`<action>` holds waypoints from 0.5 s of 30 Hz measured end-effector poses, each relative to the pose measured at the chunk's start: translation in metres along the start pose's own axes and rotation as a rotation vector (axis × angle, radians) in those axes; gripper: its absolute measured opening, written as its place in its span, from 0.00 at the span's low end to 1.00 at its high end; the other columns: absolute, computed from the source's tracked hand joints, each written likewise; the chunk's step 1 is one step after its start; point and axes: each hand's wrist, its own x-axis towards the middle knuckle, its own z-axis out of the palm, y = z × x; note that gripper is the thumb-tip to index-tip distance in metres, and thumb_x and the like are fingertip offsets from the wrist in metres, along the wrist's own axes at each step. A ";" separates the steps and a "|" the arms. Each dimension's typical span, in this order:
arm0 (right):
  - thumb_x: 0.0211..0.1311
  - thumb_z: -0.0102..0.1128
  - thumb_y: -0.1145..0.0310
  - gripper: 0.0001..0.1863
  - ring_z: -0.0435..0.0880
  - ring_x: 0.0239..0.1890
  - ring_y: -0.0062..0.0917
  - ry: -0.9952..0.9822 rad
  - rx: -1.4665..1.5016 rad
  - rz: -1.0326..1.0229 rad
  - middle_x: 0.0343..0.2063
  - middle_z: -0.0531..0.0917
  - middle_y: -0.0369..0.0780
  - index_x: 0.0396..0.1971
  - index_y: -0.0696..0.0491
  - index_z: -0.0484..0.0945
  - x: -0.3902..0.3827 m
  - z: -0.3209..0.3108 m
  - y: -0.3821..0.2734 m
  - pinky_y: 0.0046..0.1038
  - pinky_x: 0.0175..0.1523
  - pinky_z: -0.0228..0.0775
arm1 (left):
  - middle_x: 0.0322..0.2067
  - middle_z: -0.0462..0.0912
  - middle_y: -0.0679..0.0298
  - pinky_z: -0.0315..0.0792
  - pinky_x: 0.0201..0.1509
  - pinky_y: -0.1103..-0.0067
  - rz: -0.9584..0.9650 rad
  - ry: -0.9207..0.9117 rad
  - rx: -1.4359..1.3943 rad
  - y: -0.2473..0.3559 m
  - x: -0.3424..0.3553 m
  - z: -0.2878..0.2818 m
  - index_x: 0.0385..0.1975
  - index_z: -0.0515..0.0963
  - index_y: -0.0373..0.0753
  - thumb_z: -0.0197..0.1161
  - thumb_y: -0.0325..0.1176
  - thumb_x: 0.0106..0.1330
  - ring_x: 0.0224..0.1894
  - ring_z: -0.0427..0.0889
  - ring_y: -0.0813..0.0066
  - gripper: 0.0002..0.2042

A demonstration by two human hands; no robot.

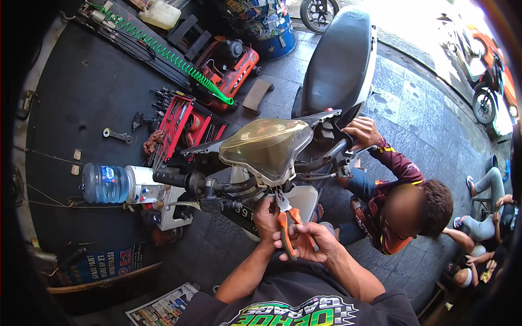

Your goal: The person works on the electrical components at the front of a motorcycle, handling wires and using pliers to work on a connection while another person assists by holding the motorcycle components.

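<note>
Combination pliers point(283, 202) with orange handles point up at the front of a motorcycle, below its yellowed headlight point(263, 148). My right hand point(314, 242) is closed around the pliers' handles, which are spread apart. Just left of the jaws is my left hand point(265, 218), its fingers curled and pinched together against the motorcycle's front. Whatever lies between those fingers is hidden. Dark cables point(261, 185) run under the headlight, close above both hands. The headlight unit sits tilted over the handlebar, whose black grip point(169, 179) sticks out to the left.
A person point(397, 212) crouches at the right, one hand point(363, 132) on the motorcycle near its long black seat point(340, 68). Left stand a red tool rack point(176, 122), a water dispenser with a blue bottle point(106, 183) and a red air compressor point(239, 70). Seated people point(481, 239) are far right.
</note>
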 end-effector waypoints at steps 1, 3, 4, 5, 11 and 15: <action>0.69 0.53 0.65 0.20 0.79 0.58 0.46 -0.005 0.024 -0.002 0.56 0.75 0.57 0.54 0.64 0.70 0.001 0.000 0.001 0.57 0.57 0.75 | 0.21 0.79 0.59 0.71 0.28 0.73 0.017 0.005 0.010 0.003 0.000 0.000 0.26 0.76 0.35 0.65 0.28 0.60 0.22 0.76 0.71 0.05; 0.69 0.52 0.65 0.21 0.79 0.58 0.46 -0.003 0.029 -0.010 0.55 0.76 0.57 0.54 0.64 0.70 0.002 0.003 0.000 0.57 0.57 0.75 | 0.20 0.79 0.64 0.71 0.28 0.77 -0.007 -0.011 0.012 0.001 0.001 -0.001 0.28 0.77 0.37 0.68 0.30 0.58 0.22 0.75 0.78 0.06; 0.69 0.52 0.66 0.21 0.79 0.57 0.46 -0.002 0.032 -0.014 0.55 0.76 0.57 0.54 0.64 0.70 0.003 0.004 0.001 0.57 0.57 0.75 | 0.20 0.79 0.67 0.71 0.28 0.79 -0.019 -0.019 0.014 0.000 0.001 -0.002 0.28 0.77 0.38 0.69 0.31 0.57 0.22 0.74 0.81 0.07; 0.69 0.51 0.66 0.20 0.80 0.57 0.45 -0.002 0.041 -0.015 0.55 0.76 0.57 0.54 0.64 0.70 0.003 0.004 0.001 0.56 0.57 0.76 | 0.20 0.80 0.67 0.71 0.28 0.79 0.004 -0.019 0.037 -0.005 0.002 -0.002 0.28 0.77 0.38 0.70 0.31 0.56 0.23 0.74 0.81 0.08; 0.70 0.49 0.65 0.21 0.82 0.54 0.42 0.018 0.057 -0.027 0.53 0.78 0.56 0.55 0.64 0.70 0.007 0.000 0.007 0.54 0.53 0.79 | 0.21 0.78 0.63 0.71 0.28 0.76 0.101 0.005 0.094 -0.018 0.001 -0.002 0.27 0.75 0.37 0.71 0.32 0.52 0.23 0.75 0.75 0.11; 0.71 0.48 0.64 0.20 0.84 0.50 0.40 0.065 0.053 -0.056 0.51 0.80 0.54 0.54 0.64 0.70 0.009 0.006 0.010 0.51 0.51 0.81 | 0.21 0.76 0.59 0.70 0.28 0.71 0.169 0.020 0.102 -0.001 0.002 -0.002 0.25 0.74 0.36 0.71 0.31 0.49 0.22 0.75 0.65 0.11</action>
